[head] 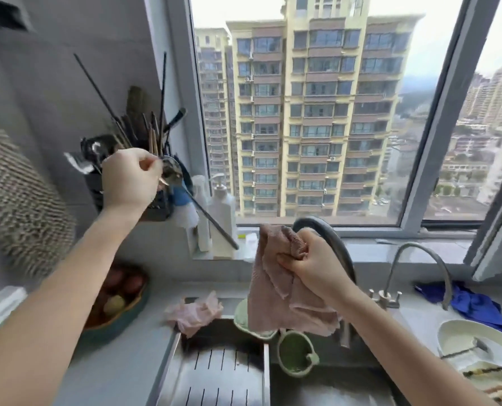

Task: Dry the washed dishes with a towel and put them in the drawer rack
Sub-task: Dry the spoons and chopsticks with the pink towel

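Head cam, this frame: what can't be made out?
Head view only.
Drawer rack: out of frame.
Utensil holder: left hand with spoon partly covers it, contents blurred.
Green dish: towel in right hand overlaps it.
White bowl: cut by right edge.
Fruit bowl: behind left forearm.

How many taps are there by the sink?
2. A big dark tap curves up behind the right hand holding the towel. A thinner silver tap stands further right, beside the blue cloth. None seems hidden.

Left hand (129, 178), right hand (311, 260): seemingly fists.
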The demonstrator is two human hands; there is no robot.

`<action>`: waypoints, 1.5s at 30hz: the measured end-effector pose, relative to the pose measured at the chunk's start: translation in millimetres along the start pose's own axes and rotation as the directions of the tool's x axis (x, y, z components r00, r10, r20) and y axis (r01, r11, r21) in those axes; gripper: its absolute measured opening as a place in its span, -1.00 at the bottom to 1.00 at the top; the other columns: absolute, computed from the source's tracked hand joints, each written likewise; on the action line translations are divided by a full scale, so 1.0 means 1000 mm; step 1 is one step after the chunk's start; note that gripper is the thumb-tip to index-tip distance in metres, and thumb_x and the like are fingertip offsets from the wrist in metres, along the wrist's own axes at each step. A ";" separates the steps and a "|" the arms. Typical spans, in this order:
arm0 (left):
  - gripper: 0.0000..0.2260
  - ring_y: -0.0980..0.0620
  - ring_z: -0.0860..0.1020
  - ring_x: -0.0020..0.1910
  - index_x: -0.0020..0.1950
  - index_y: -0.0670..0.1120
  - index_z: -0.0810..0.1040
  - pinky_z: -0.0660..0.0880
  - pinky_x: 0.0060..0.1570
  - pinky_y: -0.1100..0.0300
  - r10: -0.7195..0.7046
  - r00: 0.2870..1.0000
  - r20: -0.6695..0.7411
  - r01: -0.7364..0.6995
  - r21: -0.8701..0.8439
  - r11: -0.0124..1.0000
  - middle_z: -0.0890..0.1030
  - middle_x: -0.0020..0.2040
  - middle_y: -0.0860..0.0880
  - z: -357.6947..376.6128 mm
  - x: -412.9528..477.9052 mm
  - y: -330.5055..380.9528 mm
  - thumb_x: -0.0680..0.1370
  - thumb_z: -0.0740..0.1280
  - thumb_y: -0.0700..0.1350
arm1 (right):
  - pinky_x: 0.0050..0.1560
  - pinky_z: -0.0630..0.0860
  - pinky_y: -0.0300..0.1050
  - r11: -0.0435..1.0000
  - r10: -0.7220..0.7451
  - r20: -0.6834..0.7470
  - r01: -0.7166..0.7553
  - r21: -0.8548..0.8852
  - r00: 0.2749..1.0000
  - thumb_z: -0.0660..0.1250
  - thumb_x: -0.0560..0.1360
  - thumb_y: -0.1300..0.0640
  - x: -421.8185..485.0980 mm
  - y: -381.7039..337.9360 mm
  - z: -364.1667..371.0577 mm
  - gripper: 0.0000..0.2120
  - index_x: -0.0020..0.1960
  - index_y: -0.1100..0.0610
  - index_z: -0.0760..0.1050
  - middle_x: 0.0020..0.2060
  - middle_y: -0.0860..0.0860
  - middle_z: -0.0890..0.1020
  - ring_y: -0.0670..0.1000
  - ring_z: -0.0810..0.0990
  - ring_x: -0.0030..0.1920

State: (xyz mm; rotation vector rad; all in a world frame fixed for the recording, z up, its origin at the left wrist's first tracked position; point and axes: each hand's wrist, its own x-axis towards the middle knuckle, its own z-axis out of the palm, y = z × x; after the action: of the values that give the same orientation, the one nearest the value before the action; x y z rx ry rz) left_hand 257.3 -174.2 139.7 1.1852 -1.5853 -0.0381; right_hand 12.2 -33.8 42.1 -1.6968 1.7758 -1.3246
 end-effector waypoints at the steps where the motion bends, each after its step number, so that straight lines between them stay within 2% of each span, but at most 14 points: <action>1: -0.84 -0.12 0.65 -0.21 -0.10 -0.26 0.66 0.51 -0.18 0.09 0.029 0.998 -0.054 -0.026 0.057 0.998 0.67 -0.24 -0.22 -0.013 0.011 -0.006 0.50 0.33 -0.20 | -0.24 0.42 -0.29 0.998 -0.042 0.018 0.042 -0.041 0.999 0.43 0.43 0.20 0.013 -0.010 0.008 -0.86 -0.14 0.15 0.47 -0.27 0.00 0.58 -0.01 0.54 -0.23; 5: -0.85 -0.21 0.63 -0.13 -0.08 -0.25 0.67 0.48 -0.13 0.10 0.084 0.981 -0.174 -0.049 0.198 0.979 0.68 -0.15 -0.25 -0.052 0.061 -0.032 0.49 0.36 -0.19 | -0.17 0.42 -0.15 0.980 -0.149 0.117 0.162 -0.115 0.982 0.47 0.38 0.14 0.064 -0.054 0.036 -0.76 -0.07 0.21 0.48 -0.24 0.04 0.58 0.04 0.53 -0.19; 13: -0.84 -0.21 0.61 -0.12 -0.08 -0.28 0.65 0.44 -0.13 0.10 0.168 0.932 -0.321 -0.090 0.243 0.966 0.67 -0.12 -0.25 -0.085 0.147 -0.079 0.50 0.33 -0.21 | -0.11 0.47 -0.05 0.945 -0.253 0.198 0.286 -0.161 0.947 0.48 0.37 0.12 0.134 -0.106 0.087 -0.75 -0.04 0.18 0.51 -0.18 0.05 0.61 0.07 0.55 -0.13; 18: -0.79 -0.24 0.59 -0.08 -0.01 -0.26 0.64 0.43 -0.08 0.04 0.250 0.880 -0.404 -0.118 0.324 0.939 0.66 -0.06 -0.26 -0.091 0.188 -0.103 0.54 0.27 -0.17 | -0.27 0.35 -0.32 0.930 -0.274 0.235 0.319 -0.182 0.933 0.48 0.37 0.12 0.153 -0.112 0.115 -0.78 -0.19 0.03 0.42 -0.25 -0.06 0.54 -0.10 0.46 -0.26; 20: -0.78 -0.25 0.58 -0.07 0.00 -0.25 0.63 0.43 -0.07 0.00 0.267 0.874 -0.406 -0.123 0.346 0.930 0.66 -0.05 -0.26 -0.088 0.201 -0.114 0.54 0.24 -0.16 | -0.24 0.37 -0.25 0.930 -0.263 0.245 0.313 -0.192 0.933 0.49 0.37 0.11 0.158 -0.109 0.124 -0.76 -0.22 0.03 0.40 -0.26 -0.06 0.53 -0.12 0.43 -0.28; 25: -0.80 -0.27 0.56 -0.15 -0.07 -0.29 0.62 0.39 -0.13 -0.02 0.354 0.852 -0.385 -0.223 0.344 0.912 0.63 -0.11 -0.29 -0.066 0.206 -0.133 0.54 0.24 -0.22 | -0.10 0.46 -0.10 0.939 -0.221 0.261 0.278 -0.204 0.940 0.48 0.37 0.11 0.166 -0.101 0.137 -0.78 -0.08 0.12 0.49 -0.20 -0.01 0.59 -0.02 0.53 -0.16; 27: -0.81 -0.29 0.56 -0.21 -0.09 -0.29 0.62 0.41 -0.20 -0.04 0.402 0.836 -0.374 -0.260 0.375 0.890 0.62 -0.16 -0.29 -0.059 0.203 -0.140 0.54 0.24 -0.24 | -0.11 0.45 -0.14 0.942 -0.215 0.257 0.270 -0.201 0.942 0.48 0.37 0.11 0.168 -0.097 0.140 -0.79 -0.09 0.10 0.49 -0.20 -0.03 0.58 -0.03 0.52 -0.16; 30: -0.83 -0.30 0.56 -0.30 -0.12 -0.28 0.60 0.47 -0.30 -0.06 0.488 0.797 -0.356 -0.325 0.428 0.843 0.60 -0.21 -0.28 -0.055 0.200 -0.151 0.53 0.24 -0.24 | -0.25 0.36 -0.31 0.948 -0.215 0.253 0.264 -0.180 0.943 0.49 0.37 0.13 0.169 -0.093 0.142 -0.76 -0.19 -0.03 0.41 -0.25 -0.11 0.53 -0.14 0.46 -0.23; 35: -0.89 -0.27 0.56 -0.38 -0.13 -0.28 0.61 0.50 -0.38 -0.01 0.548 0.763 -0.343 -0.366 0.471 0.803 0.61 -0.24 -0.27 -0.050 0.198 -0.163 0.50 0.29 -0.29 | -0.21 0.36 -0.25 0.952 -0.190 0.248 0.240 -0.190 0.950 0.49 0.35 0.13 0.168 -0.089 0.146 -0.76 -0.21 0.01 0.41 -0.25 -0.07 0.55 -0.08 0.47 -0.22; 37: -0.89 -0.28 0.56 -0.38 -0.15 -0.29 0.62 0.49 -0.37 0.00 0.517 0.800 -0.305 -0.356 0.453 0.817 0.61 -0.26 -0.28 -0.044 0.194 -0.167 0.47 0.30 -0.31 | -0.21 0.35 -0.26 0.954 -0.184 0.241 0.232 -0.189 0.953 0.50 0.35 0.14 0.168 -0.089 0.148 -0.78 -0.17 0.04 0.44 -0.23 -0.07 0.55 -0.07 0.48 -0.20; 38: -0.88 -0.29 0.57 -0.34 -0.15 -0.30 0.63 0.49 -0.34 -0.01 0.468 0.840 -0.273 -0.324 0.439 0.838 0.61 -0.25 -0.29 -0.040 0.193 -0.170 0.47 0.30 -0.31 | -0.22 0.35 -0.27 0.954 -0.186 0.239 0.233 -0.189 0.953 0.50 0.35 0.13 0.168 -0.090 0.149 -0.78 -0.15 0.05 0.45 -0.23 -0.08 0.55 -0.07 0.48 -0.20; 41: -0.84 -0.29 0.58 -0.15 -0.06 -0.28 0.65 0.46 -0.18 0.00 0.199 0.975 -0.096 -0.142 0.421 0.896 0.64 -0.13 -0.31 -0.028 0.187 -0.176 0.51 0.30 -0.24 | -0.23 0.35 -0.28 0.954 -0.187 0.238 0.233 -0.187 0.953 0.50 0.35 0.14 0.165 -0.090 0.149 -0.78 -0.13 0.08 0.46 -0.22 -0.06 0.56 -0.07 0.48 -0.19; 43: -0.86 -0.25 0.59 -0.08 -0.03 -0.21 0.67 0.43 -0.17 0.11 0.000 1.000 0.025 -0.011 0.439 0.899 0.66 -0.07 -0.26 -0.021 0.182 -0.175 0.51 0.33 -0.21 | -0.18 0.38 -0.22 0.959 -0.173 0.236 0.218 -0.182 0.956 0.50 0.35 0.15 0.162 -0.089 0.147 -0.77 -0.11 0.13 0.47 -0.20 -0.02 0.57 -0.02 0.50 -0.16; 45: -0.86 -0.23 0.60 -0.04 0.01 -0.15 0.67 0.42 -0.16 0.15 -0.130 0.987 0.095 0.070 0.471 0.880 0.66 -0.03 -0.22 -0.016 0.178 -0.169 0.50 0.35 -0.22 | -0.10 0.44 -0.12 0.964 -0.153 0.225 0.196 -0.180 0.962 0.50 0.34 0.15 0.157 -0.088 0.142 -0.75 -0.06 0.15 0.50 -0.16 0.01 0.60 0.02 0.53 -0.11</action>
State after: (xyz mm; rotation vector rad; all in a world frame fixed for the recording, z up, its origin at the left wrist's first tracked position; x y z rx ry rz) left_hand 398.0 -371.7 177.5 1.6674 -1.6933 0.2198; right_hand 139.4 -217.1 95.0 -2.0618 1.7177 -1.0135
